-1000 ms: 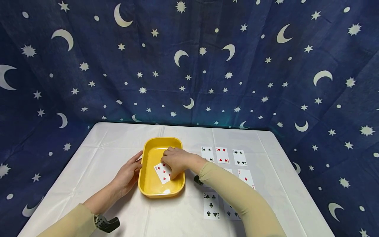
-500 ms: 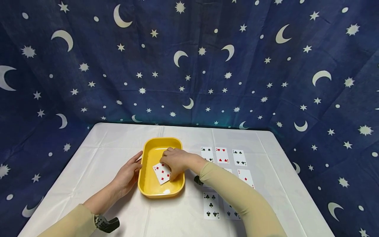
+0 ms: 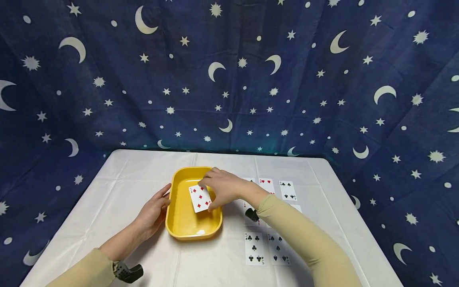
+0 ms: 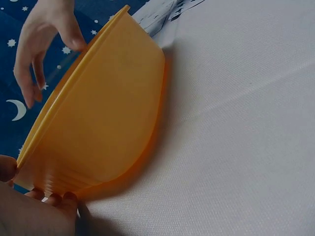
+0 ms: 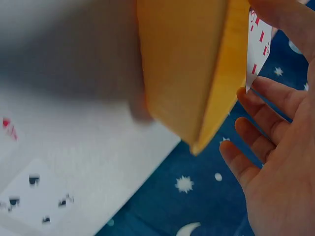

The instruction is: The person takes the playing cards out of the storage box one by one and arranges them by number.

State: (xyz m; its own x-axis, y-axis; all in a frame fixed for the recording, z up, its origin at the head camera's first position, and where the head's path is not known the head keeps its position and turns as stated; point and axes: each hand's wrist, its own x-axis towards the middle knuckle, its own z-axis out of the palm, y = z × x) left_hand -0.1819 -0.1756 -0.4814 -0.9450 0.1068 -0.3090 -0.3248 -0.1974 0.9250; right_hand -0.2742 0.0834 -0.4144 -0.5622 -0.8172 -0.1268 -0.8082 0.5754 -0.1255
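Observation:
A yellow tray [image 3: 194, 229] stands on the white table, left of the laid-out cards. My left hand [image 3: 152, 215] holds the tray's left side; in the left wrist view its thumb is at the rim and its fingers lie low against the outer wall [image 4: 106, 98]. My right hand [image 3: 227, 189] is over the tray's right rim. It pinches the five of diamonds [image 3: 200, 198] between thumb and fingers, face up above the tray floor. In the right wrist view the card [image 5: 258, 44] is seen edge-on, with the other fingers spread loosely below it.
Cards lie face up in rows on the right: four of hearts [image 3: 267, 184], four of clubs [image 3: 288, 190], five of clubs [image 3: 254, 248] and five of spades [image 3: 278, 249]. My right arm [image 3: 305, 231] partly covers the middle row, where a red ace [image 3: 247, 205] shows. A starry curtain [image 3: 229, 79] hangs behind.
The right hand has risen and moved slightly away and right, drawing up the five of diamonds, which now stands straighter. The left hand and the tray have stayed in place.

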